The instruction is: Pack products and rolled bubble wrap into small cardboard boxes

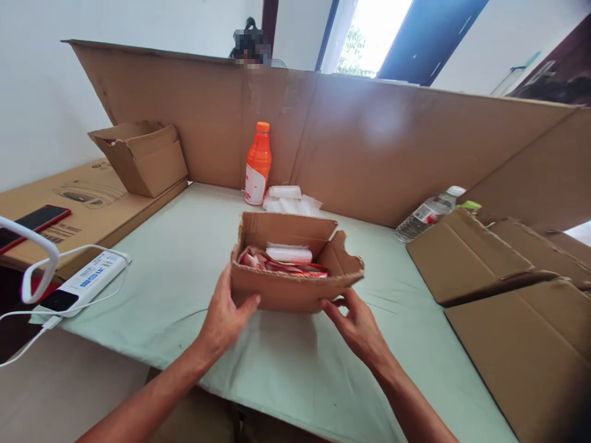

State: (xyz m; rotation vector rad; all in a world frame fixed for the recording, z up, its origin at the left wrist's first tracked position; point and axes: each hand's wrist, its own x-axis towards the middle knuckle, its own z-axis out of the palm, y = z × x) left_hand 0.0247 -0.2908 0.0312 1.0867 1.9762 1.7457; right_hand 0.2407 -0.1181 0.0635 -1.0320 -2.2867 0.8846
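Observation:
A small open cardboard box (286,289) stands on the pale green table (184,258) in front of me. Inside it lie red-and-white packets (277,264) and a white packet (290,253). My left hand (224,320) grips the box's near left corner, thumb on the front wall and fingers around the side. My right hand (357,323) holds the box's lower right corner, its fingers curled against the wall under a torn flap.
An orange bottle (257,163) and white plastic-wrapped packets (289,200) stand behind the box. A cardboard screen (369,141) walls the table's back. Flattened cartons (498,277) and a water bottle (427,214) lie right. Left: an open box (143,157), a phone (32,221), a power bank (80,284).

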